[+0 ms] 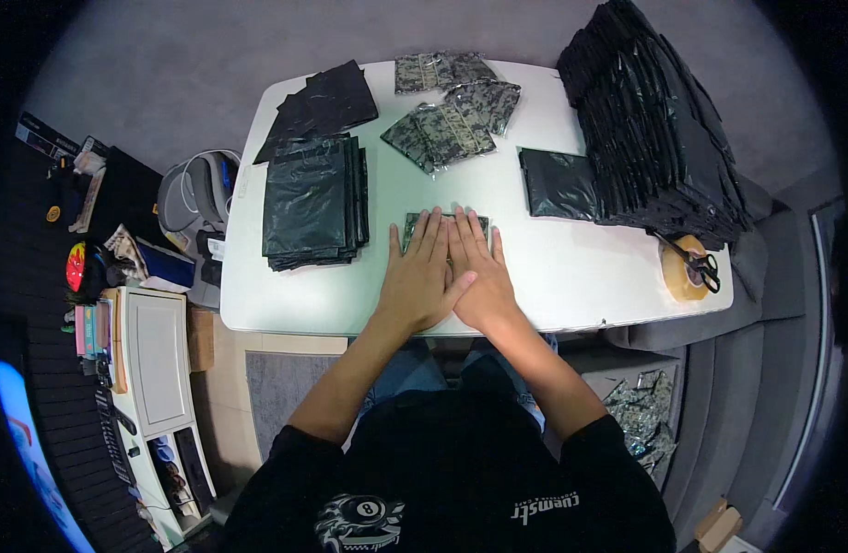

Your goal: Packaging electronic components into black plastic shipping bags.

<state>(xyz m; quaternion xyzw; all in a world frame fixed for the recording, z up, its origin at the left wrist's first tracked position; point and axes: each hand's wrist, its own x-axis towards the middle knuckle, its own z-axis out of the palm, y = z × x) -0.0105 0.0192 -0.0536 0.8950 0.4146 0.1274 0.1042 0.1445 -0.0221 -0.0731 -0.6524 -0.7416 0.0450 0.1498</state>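
Observation:
Both hands lie flat and side by side near the front edge of a white table [555, 276]. My left hand [418, 273] and my right hand [481, 266] press on a camouflage-patterned packet in clear plastic [411, 220], most of it hidden under them. The fingers are stretched out, and a thumb crosses over between the hands. Farther back lie several similar camouflage packets [445, 135]. To the left stands a stack of black plastic packets [305, 200], with flat black sheets or bags [327, 100] fanned out behind it.
A tall stack of black packets [652, 131] leans at the right, beside a smaller black packet [559, 183]. Black-handled scissors [707, 269] rest on a tape roll [676, 276] at the right corner. More camouflage packets [645, 415] lie low at the right, by a grey sofa [721, 394].

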